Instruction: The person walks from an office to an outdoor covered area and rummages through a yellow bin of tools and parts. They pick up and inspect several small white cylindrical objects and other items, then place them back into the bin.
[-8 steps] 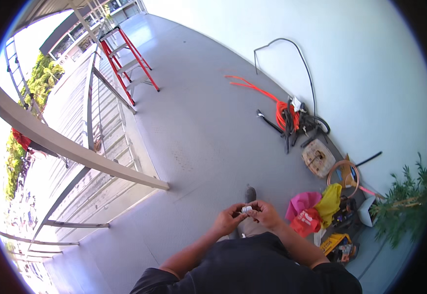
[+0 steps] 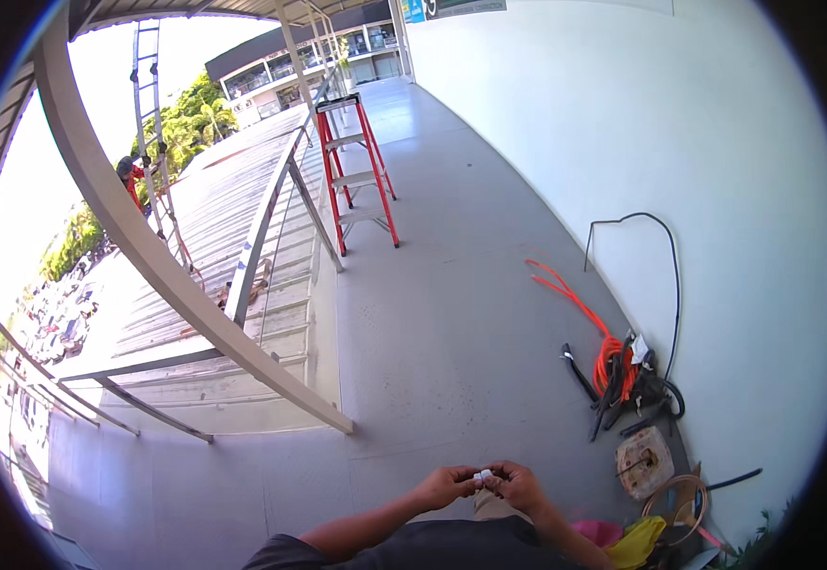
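Note:
My left hand (image 2: 444, 486) and my right hand (image 2: 520, 485) meet low in the head view, fingertips pinched together on a small white part (image 2: 483, 474). Both hands grip it from either side, held in front of my body above the grey concrete floor (image 2: 451, 323). The part is too small to make out its shape. My forearms come up from the lower edge.
A red stepladder (image 2: 357, 171) stands further down the walkway beside a metal railing (image 2: 271, 209). Along the white wall (image 2: 679, 142) on the right lie an orange coiled cord (image 2: 608, 356), black cables and tools (image 2: 646, 389), a round wooden piece (image 2: 645, 463), and pink and yellow cloths (image 2: 622, 543).
The view has tilted upward, so the hands now sit lower in the picture and more of the walkway and ladder show. Both hands still pinch the white part.

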`<action>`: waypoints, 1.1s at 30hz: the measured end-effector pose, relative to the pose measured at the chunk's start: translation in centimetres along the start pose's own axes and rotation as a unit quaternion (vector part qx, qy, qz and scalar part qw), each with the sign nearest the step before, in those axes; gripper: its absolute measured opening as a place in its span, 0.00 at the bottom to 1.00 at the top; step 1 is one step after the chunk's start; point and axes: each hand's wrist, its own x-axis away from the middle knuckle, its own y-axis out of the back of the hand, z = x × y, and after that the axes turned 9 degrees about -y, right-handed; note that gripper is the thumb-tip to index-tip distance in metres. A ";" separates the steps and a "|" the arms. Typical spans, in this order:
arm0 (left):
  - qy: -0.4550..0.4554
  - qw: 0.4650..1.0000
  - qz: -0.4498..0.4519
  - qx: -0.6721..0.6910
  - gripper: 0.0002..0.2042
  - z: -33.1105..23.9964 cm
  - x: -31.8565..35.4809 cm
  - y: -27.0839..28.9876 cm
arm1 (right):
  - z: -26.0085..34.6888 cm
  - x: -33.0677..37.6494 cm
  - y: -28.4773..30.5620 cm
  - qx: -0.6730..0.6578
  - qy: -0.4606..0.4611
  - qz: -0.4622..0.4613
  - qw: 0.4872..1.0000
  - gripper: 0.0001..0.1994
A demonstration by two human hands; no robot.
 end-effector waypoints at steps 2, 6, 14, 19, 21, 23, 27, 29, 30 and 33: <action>-0.058 0.996 -0.041 -0.047 0.23 -3.0 -2.1 1.6 | 3.3 -3.5 1.6 0.023 0.015 0.015 1.000 0.15; -0.101 0.960 -0.165 -0.203 0.23 -7.7 -7.1 4.3 | 9.9 -11.8 5.3 0.111 0.026 0.074 0.991 0.15; -0.109 0.909 -0.325 -0.238 0.19 -8.0 -13.0 11.0 | 14.7 -25.0 4.6 0.106 -0.029 0.185 0.977 0.16; -0.093 0.906 -0.339 -0.237 0.20 -8.5 -17.8 19.2 | 17.9 -33.9 3.1 0.075 -0.075 0.174 0.979 0.14; -0.097 0.914 -0.319 -0.230 0.20 -9.8 -20.2 23.4 | 20.6 -37.5 3.3 0.095 -0.083 0.164 0.978 0.14; -0.115 0.924 -0.296 -0.216 0.20 -12.0 -23.0 27.7 | 24.2 -41.1 3.7 0.116 -0.059 0.132 0.983 0.13; -0.191 0.913 -0.275 -0.233 0.18 -17.0 -28.9 35.8 | 31.2 -47.2 4.5 0.150 -0.022 0.077 0.986 0.15; -0.232 0.905 -0.275 -0.226 0.17 -19.3 -31.4 39.5 | 34.2 -50.1 4.4 0.105 -0.013 0.076 0.992 0.13; -0.251 0.896 -0.282 -0.232 0.17 -20.3 -32.3 41.2 | 35.7 -51.5 4.3 0.059 -0.007 0.085 0.995 0.13; -0.288 0.876 -0.310 -0.232 0.17 -22.2 -35.3 45.2 | 38.9 -55.8 3.8 -0.015 0.014 0.111 0.994 0.13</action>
